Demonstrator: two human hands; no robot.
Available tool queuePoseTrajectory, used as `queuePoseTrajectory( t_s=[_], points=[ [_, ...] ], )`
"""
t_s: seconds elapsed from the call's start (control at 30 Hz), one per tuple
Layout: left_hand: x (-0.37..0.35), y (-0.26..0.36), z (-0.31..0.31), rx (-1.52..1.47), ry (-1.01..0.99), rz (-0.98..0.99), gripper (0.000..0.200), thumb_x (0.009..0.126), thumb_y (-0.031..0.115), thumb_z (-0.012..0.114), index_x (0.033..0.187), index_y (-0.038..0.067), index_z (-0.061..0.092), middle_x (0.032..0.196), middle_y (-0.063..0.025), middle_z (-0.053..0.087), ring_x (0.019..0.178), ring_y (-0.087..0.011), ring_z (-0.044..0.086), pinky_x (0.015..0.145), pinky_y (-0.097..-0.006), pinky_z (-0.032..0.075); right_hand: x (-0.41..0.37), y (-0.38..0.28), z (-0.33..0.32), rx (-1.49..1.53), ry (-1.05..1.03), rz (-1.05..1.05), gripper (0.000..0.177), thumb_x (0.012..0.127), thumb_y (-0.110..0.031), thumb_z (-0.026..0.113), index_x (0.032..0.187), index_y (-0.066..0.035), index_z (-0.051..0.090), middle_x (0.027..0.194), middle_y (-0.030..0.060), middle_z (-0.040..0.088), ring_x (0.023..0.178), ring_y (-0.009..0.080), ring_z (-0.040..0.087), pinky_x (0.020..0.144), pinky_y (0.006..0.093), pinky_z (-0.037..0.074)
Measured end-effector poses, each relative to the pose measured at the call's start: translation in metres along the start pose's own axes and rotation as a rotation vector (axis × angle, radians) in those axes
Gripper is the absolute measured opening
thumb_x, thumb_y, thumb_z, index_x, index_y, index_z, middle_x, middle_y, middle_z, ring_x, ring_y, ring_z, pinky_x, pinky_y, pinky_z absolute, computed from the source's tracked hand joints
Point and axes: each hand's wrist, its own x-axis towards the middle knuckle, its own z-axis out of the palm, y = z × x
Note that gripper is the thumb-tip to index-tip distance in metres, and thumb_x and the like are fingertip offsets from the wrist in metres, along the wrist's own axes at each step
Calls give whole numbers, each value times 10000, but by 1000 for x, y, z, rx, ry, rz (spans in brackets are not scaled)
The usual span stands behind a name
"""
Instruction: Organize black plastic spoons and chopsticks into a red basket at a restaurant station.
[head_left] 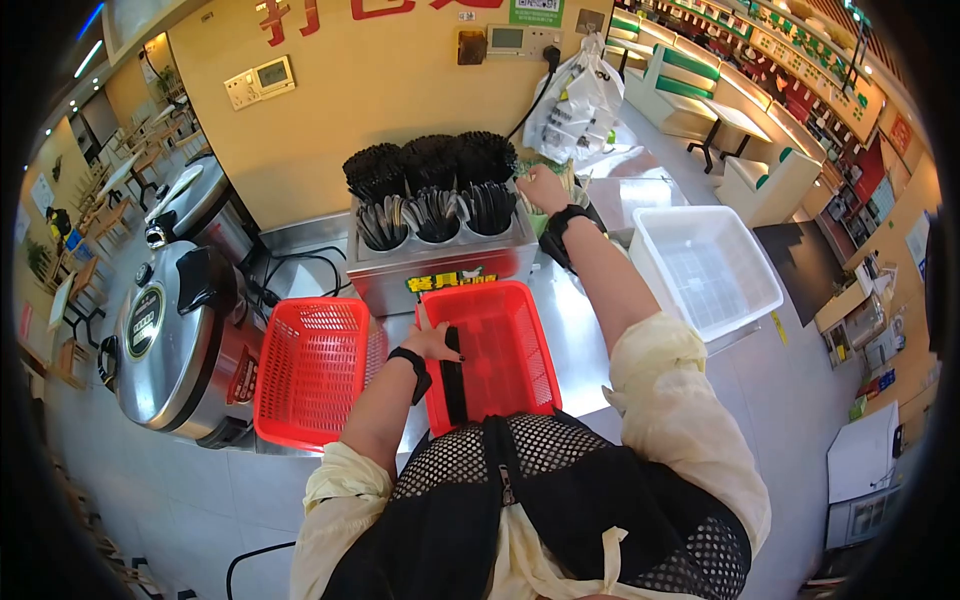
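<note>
My left hand (436, 343) rests at the left rim of a red basket (508, 345), fingers spread and thumb over a long black strip-like item (454, 385) lying inside. Reaching forward, my right hand (543, 190) has its fingers curled together beside a green container (538, 218) at the right end of the metal cutlery holder (440, 280); what they hold is too small to tell. Black utensils (430, 160) fill the holder's back row, and spoons or forks with dark and metallic handles (432, 212) stand in its front cups.
A second red basket (312, 370) and large steel cookers (170, 340) stand on the left. To the right is a white plastic tub (705, 270). A white plastic bag (578, 105) hangs on the wall near a black cable. Booths and tables lie beyond.
</note>
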Motion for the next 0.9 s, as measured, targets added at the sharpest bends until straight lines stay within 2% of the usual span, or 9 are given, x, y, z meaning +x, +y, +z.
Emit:
queuePoseTrajectory(
  t_s=[0.1,0.2,0.27,0.3,0.43,0.53,0.6,0.7,0.9],
  points=[
    [1,-2,0,-23,-4,5,1049,590,618,707,1436,154,295,1446,-346,-192,1260,-593,234,1061,-478,293,24,7,24,-128,-12,47,430,723,-361,668,985,-20,655,998,201,654,967,316,621,858,380,474],
    [5,-7,3,-90,-5,11,1050,588,609,711,1433,140,299,1451,-341,-185,1272,-594,197,1061,-494,286,42,21,47,-199,-60,-41,345,697,-329,702,865,-28,688,810,186,667,795,329,651,714,400,506],
    [7,-7,6,-87,-16,9,1057,585,606,716,1432,134,298,1460,-336,-163,1285,-592,161,1059,-511,282,48,30,61,-90,-16,-76,316,691,-315,708,780,-13,683,677,182,643,681,329,648,633,405,505],
    [5,-5,4,-81,-16,8,1060,588,603,717,1434,126,291,1468,-331,-138,1294,-587,138,1055,-521,282,46,23,60,-62,-31,-34,332,677,-305,721,787,5,678,767,228,643,760,388,629,710,432,507],
    [5,-4,2,-78,-42,20,1056,605,596,714,1434,107,279,1472,-347,-3,1295,-571,145,1054,-528,275,45,17,58,-63,-94,-5,376,716,-316,707,874,23,670,833,240,645,819,391,622,745,437,495],
    [5,-3,2,-88,-45,10,1047,608,595,713,1430,108,285,1473,-344,2,1299,-564,137,1054,-526,274,46,23,63,-133,-141,-13,415,764,-327,670,968,34,642,929,255,636,904,402,600,793,441,478],
    [3,-1,-2,-84,-69,11,1039,611,593,710,1428,109,288,1476,-338,-26,1302,-564,130,1054,-524,276,40,17,59,115,-60,41,438,814,-340,615,1029,41,615,993,260,624,966,411,576,827,444,464],
    [18,-9,7,-44,-83,25,1025,619,589,705,1425,109,291,1480,-323,-81,1306,-565,127,1055,-519,279,40,16,66,156,119,109,439,847,-347,568,1034,48,611,967,263,630,963,423,575,832,445,464],
    [1,5,-1,-37,-64,-34,998,630,577,700,1419,114,300,1482,-295,-153,1307,-570,142,1056,-509,290,40,29,81,-7,113,86,436,882,-360,498,981,47,618,901,277,634,871,449,594,783,475,472]
  ],
)
